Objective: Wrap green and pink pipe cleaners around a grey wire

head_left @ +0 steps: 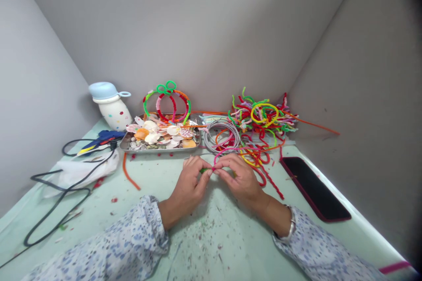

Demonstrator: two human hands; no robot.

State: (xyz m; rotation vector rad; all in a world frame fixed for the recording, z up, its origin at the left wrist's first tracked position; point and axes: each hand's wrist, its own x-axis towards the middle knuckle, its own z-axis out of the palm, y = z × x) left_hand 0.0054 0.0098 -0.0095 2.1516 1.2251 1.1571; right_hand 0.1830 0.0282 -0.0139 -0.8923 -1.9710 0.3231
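Both hands meet at the middle of the table, fingertips nearly touching. My left hand (193, 180) is closed in a pinch, with a bit of green fuzzy stem showing between thumb and forefinger. My right hand (240, 180) pinches a pink pipe cleaner (215, 158) where it meets the green bit. The pink stem rises from the fingertips and curves right behind my right hand. Just beyond the hands lies a coil of grey wire (222, 137). Whether the pink and green pieces are joined is hidden by the fingers.
A metal tray (158, 151) of seashells has pipe-cleaner rings (167, 103) standing in it. Tangled pipe cleaners (263, 116) lie at back right, above a phone (314, 189). At left are a bottle (114, 107), a blue glue gun (102, 138) and a black cord (56, 202).
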